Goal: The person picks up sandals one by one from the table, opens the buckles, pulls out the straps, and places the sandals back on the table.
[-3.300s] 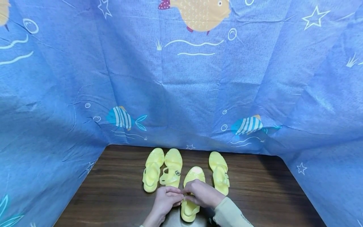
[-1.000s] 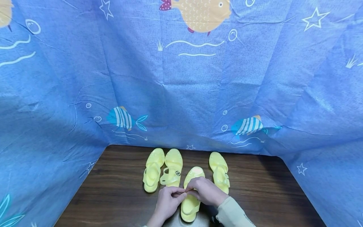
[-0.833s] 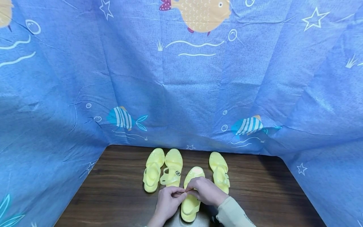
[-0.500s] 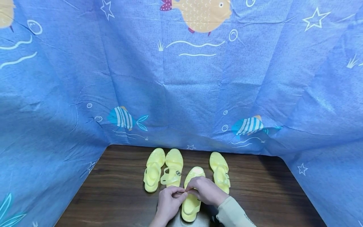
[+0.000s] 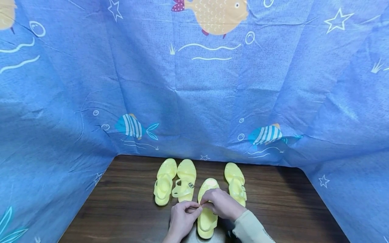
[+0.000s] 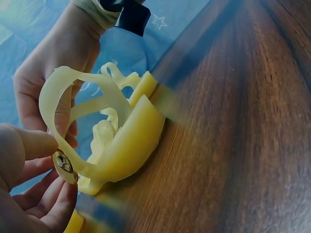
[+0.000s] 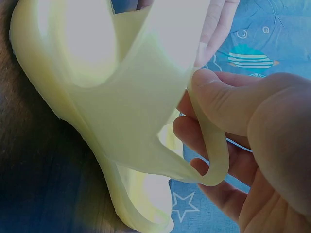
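Note:
A yellow jelly sandal (image 5: 207, 219) lies toe-forward near the table's front, with both hands at its left side. My left hand (image 5: 181, 218) pinches the strap end beside a round metallic-looking button (image 6: 63, 162), clear in the left wrist view. My right hand (image 5: 223, 205) reaches across the sandal from the right. In the right wrist view, its thumb and fingers pinch the looped strap (image 7: 216, 150). The two hands' fingertips nearly meet. In the head view they hide the strap ends, so whether these are joined cannot be told.
Two more yellow sandals, the outer one (image 5: 164, 184) and the inner one (image 5: 186, 172), whose strap hangs out leftward, stand behind on the left. Another sandal (image 5: 234, 179) stands right, by my right wrist. A blue fish-print cloth (image 5: 203, 101) walls the dark wooden table (image 5: 127, 209).
The middle sandal's heel has swung slightly right within the last half second. Both hands have shifted a little to the right, still at the strap. The other sandals stay put.

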`<state>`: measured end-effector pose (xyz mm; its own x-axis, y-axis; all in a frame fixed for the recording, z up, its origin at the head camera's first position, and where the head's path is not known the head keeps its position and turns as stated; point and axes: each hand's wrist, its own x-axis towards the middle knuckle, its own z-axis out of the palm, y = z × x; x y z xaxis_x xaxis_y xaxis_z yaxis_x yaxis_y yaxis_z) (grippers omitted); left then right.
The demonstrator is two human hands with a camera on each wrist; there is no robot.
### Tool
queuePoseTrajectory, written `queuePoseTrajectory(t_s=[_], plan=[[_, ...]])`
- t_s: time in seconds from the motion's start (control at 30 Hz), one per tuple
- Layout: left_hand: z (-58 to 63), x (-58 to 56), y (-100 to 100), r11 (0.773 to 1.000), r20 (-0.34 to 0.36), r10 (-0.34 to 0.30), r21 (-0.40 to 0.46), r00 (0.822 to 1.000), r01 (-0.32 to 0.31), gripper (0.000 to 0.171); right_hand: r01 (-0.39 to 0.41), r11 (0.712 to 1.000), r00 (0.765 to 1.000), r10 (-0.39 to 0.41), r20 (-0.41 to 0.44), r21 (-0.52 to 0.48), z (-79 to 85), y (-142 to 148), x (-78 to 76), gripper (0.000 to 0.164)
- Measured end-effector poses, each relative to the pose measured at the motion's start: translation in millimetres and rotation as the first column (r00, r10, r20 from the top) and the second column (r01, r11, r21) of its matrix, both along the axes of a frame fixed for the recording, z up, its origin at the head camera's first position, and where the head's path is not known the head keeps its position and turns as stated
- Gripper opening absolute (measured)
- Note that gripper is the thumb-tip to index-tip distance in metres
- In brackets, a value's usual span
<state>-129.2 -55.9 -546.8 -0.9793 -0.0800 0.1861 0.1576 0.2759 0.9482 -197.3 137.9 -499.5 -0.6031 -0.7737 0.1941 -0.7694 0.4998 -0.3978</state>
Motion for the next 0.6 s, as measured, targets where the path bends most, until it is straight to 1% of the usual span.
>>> queuePoseTrajectory(t_s=[0.23,0.4,0.5,0.6], plan=[[-0.5,-2.1,-0.2,1.000,-0.007,-0.013,0.006,1.000,0.013,0.010,-0.013,1.000,1.000,0.013,0.004,-0.007,2.9,1.6,-2.4,0.013],[-1.0,-2.6,0.0,0.999,-0.014,-0.020,0.026,1.000,0.020,0.011,-0.016,1.000,1.000,0.015,-0.021,-0.015,4.1,2.5,-3.3,0.013],[-2.2,-1.6,-0.6,0.999,-0.007,-0.026,0.043,1.000,0.026,0.011,-0.020,1.000,1.000,0.020,-0.013,-0.016,3.8,2.1,-2.2,0.013],[-3.5,-1.1,-0.7,0.999,-0.002,-0.023,0.041,1.000,0.023,0.009,-0.020,1.000,1.000,0.020,0.014,0.004,2.8,1.0,-1.3,0.010]])
